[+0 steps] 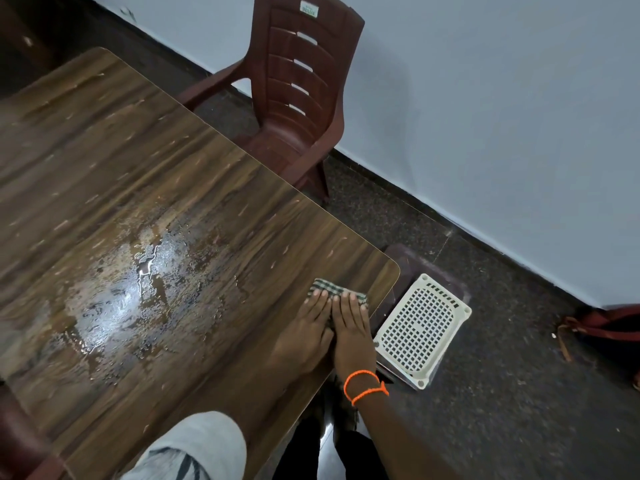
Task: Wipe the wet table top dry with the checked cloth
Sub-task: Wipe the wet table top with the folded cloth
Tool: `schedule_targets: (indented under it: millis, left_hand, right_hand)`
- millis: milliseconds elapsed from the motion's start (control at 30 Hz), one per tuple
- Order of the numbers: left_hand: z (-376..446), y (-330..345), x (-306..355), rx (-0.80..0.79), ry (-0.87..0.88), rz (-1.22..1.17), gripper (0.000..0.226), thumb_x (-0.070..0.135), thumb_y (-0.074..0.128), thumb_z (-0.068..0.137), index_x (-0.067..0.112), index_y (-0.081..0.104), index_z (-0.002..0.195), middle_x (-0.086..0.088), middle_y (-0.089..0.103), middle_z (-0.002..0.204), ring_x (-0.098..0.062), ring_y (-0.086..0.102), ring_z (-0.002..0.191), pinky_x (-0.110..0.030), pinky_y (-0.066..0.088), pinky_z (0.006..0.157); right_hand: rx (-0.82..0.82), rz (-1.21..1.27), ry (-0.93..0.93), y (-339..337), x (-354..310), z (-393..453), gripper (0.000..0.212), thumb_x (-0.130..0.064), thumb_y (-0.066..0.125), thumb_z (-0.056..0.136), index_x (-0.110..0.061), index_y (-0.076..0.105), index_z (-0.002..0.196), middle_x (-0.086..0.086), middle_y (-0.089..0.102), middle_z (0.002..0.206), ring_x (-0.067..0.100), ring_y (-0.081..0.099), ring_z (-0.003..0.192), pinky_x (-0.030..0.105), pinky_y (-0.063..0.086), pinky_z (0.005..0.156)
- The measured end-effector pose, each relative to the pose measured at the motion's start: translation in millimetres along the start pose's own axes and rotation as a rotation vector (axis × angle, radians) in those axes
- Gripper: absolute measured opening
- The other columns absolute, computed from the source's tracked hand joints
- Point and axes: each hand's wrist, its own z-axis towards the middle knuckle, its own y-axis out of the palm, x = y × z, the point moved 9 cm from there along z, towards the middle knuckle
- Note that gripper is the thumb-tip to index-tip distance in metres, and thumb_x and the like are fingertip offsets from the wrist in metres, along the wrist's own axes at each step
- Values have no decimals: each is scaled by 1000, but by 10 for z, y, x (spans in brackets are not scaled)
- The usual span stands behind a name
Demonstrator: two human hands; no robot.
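Both hands, left (306,318) and right (351,327), press flat on the cloth (337,292) at the table (173,174) corner; next, sweep toward the puddle (138,282)

A small white sticker (308,10) at the top of the brown plastic chair's (294,98) backrest reads "DELUXE"; smaller print is illegible.

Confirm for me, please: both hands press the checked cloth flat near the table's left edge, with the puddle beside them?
Not quite: the head view shows both hands, left hand and right hand, pressing the checked cloth near the table's right edge; the puddle lies to their left.
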Motion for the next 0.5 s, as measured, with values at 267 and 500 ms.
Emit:
schedule_targets:
  millis: [267,500]
  left_hand:
    - [-113,318,325,-11,-3,19,62,28,40,95,-3,33,148,-20,35,155,-21,11,149,-38,7,119]
    - [221,32,88,32,-53,64,69,34,15,94,0,25,153,-16,19,162,-24,7,152,-31,-6,122]
  right_hand:
    - [-81,-80,-59,-28,297,-286,69,-17,57,85,-8,28,147,7,21,156,20,12,145,41,15,115]
    - [-81,-80,-6,-10,186,191,58,-17,37,89,-7,31,146,7,28,154,20,11,144,40,8,116]
